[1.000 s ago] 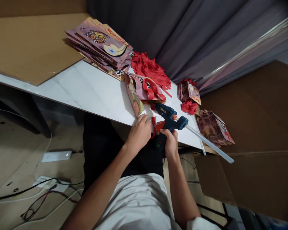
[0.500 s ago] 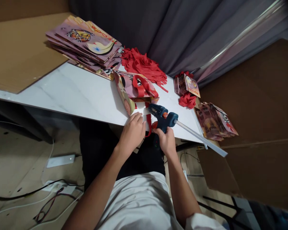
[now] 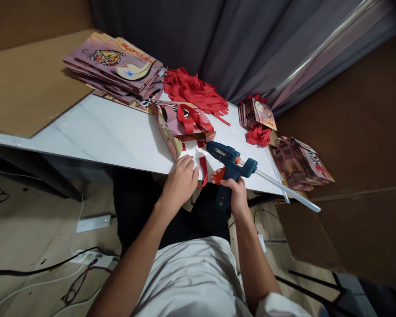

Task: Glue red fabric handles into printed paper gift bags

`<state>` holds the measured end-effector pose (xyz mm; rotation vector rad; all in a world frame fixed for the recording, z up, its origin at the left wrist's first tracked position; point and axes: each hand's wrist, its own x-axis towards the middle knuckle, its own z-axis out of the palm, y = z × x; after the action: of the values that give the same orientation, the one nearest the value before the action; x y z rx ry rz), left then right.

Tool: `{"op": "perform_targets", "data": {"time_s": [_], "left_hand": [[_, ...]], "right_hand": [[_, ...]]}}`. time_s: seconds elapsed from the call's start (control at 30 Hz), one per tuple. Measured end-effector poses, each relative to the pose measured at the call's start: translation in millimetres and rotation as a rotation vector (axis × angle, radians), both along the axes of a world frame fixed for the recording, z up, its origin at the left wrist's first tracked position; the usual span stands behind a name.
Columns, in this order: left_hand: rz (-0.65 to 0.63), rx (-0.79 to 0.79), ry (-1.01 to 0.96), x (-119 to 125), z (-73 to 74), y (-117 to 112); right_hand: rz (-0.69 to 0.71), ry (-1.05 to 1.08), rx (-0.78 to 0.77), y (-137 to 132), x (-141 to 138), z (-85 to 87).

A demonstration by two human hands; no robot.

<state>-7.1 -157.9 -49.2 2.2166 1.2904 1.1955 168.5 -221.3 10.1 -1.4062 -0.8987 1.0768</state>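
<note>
My right hand (image 3: pixel 237 196) is wrapped round the handle of a dark blue hot glue gun (image 3: pixel 227 158), fingers by its orange trigger. A long pale glue stick (image 3: pixel 285 189) juts from its back, and its nozzle points left at the open mouth of a printed paper bag (image 3: pixel 167 127). The bag lies on its side, one red ribbon handle (image 3: pixel 187 119) looped over its top face. A second red ribbon (image 3: pixel 203 171) hangs over the table's front edge. My left hand (image 3: pixel 181 179) lies flat, fingers stretched out, on white paper by the bag's mouth.
On the white marbled table (image 3: pixel 95 127) are a stack of printed bags (image 3: pixel 119 66), a heap of red ribbons (image 3: pixel 198 92), a small card stack (image 3: pixel 255 113) and a red ribbon bunch (image 3: pixel 258 135). More folded bags (image 3: pixel 300 165) stand right, by cardboard (image 3: pixel 350 132). Cables (image 3: pixel 82 273) cross the floor.
The glue gun in my right hand has moved slightly right and back from the bag's mouth, its handle now showing more. My left hand stays nearly in place.
</note>
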Motion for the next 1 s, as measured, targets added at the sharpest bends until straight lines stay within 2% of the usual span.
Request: {"op": "perform_targets", "data": {"time_s": [0.13,0.33,0.53,0.6,0.7,0.83,0.9,1.0], "left_hand": [[0.01,0.032,-0.007,-1.6,-0.7,2.8],[0.009,0.049,0.044,-6.3,4.0,3.4],[0.002,0.004,0.092,-10.4,10.3,8.2],[-0.001,-0.006,0.11,-13.1,11.6,11.9],[-0.028,0.0,0.081,-21.8,12.7,16.0],[-0.059,0.145,-0.044,-40.3,12.3,12.8],[-0.012,0.254,-0.051,-48.4,9.5,8.9],[0.138,0.335,0.069,-54.4,1.1,4.0]], "right_hand": [[0.041,-0.189,-0.064,-0.7,4.3,4.0],[0.097,-0.424,-0.171,8.1,-7.1,17.9],[0.128,-0.531,-0.113,12.3,-11.8,20.8],[0.127,-0.492,-0.085,10.1,-9.9,15.9],[0.099,-0.276,-0.069,1.6,-1.6,3.6],[0.079,0.018,-0.036,-9.3,14.8,-5.7],[0.131,0.016,-0.064,-8.8,20.0,-1.7],[0.25,-0.078,-0.129,0.9,19.8,10.7]]}}
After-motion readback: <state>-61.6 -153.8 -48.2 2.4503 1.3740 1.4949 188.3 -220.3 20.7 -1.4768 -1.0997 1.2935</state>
